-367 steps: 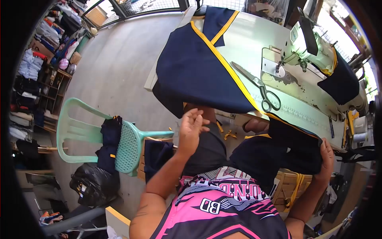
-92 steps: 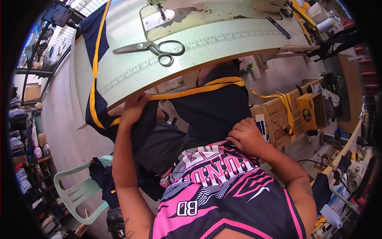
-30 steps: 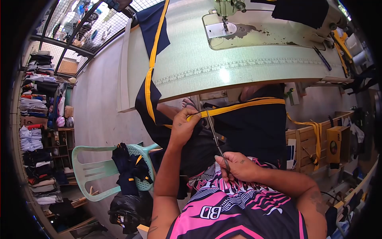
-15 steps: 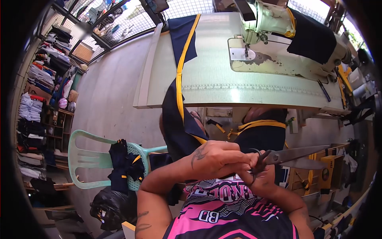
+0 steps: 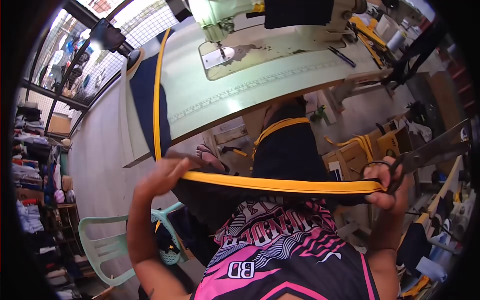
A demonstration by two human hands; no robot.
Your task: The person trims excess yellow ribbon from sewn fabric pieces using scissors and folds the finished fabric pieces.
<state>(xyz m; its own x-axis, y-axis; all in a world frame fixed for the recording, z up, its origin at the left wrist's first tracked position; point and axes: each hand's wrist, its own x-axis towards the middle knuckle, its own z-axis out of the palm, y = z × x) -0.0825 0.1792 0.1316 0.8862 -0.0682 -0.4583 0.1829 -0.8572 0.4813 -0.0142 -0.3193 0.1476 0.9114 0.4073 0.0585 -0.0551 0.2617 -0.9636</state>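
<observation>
A dark navy cloth with a yellow edge band (image 5: 280, 184) is stretched across my lap between both hands. At its left end my left hand (image 5: 162, 176) is closed on the cloth. My right hand (image 5: 385, 184) pinches the band's right end and also carries the black scissors (image 5: 432, 151), whose blades point up to the right. Another navy piece with a yellow strip (image 5: 157, 95) hangs over the table's left edge. More navy cloth with yellow trim (image 5: 287, 150) lies over my leg.
The sewing machine (image 5: 215, 25) stands on the pale table (image 5: 240, 92), with a pen (image 5: 342, 56) at the right. A green plastic chair (image 5: 102, 250) holds dark cloth at lower left. Wooden crates (image 5: 355, 157) with yellow strips are at the right; packed shelves line the far left.
My hands have moved apart, drawing the yellow-edged cloth taut between them. The scissors have swung right with my right hand. The view has shifted, so the table appears tilted.
</observation>
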